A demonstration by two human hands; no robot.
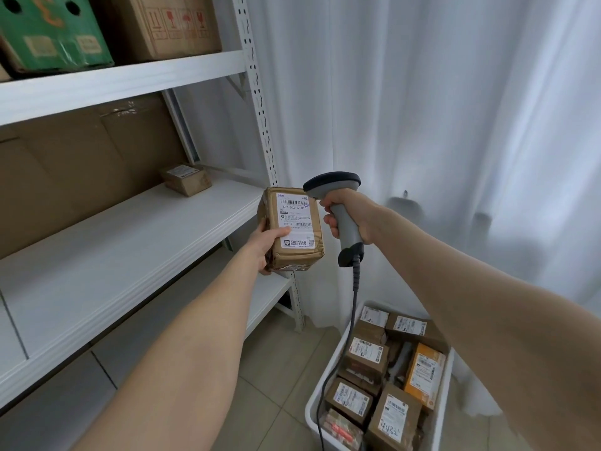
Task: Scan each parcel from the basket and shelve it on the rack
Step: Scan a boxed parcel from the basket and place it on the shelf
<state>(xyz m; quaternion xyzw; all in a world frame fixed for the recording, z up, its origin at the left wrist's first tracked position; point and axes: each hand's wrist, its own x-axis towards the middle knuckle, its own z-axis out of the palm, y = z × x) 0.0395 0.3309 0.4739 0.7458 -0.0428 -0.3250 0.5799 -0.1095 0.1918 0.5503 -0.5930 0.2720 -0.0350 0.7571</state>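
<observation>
1 parcel [292,231] upright, label [296,216] facing viewer, scanner [347,222] just beside

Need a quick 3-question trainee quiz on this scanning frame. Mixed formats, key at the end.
1. True or false: the left hand holds the parcel with its label facing the camera.
2. What does the right hand grip? A) a tape roll B) the scanner C) a pen
3. Fill in: the orange parcel lies in the white ___.
Key: 1 true; 2 B; 3 basket.
</observation>
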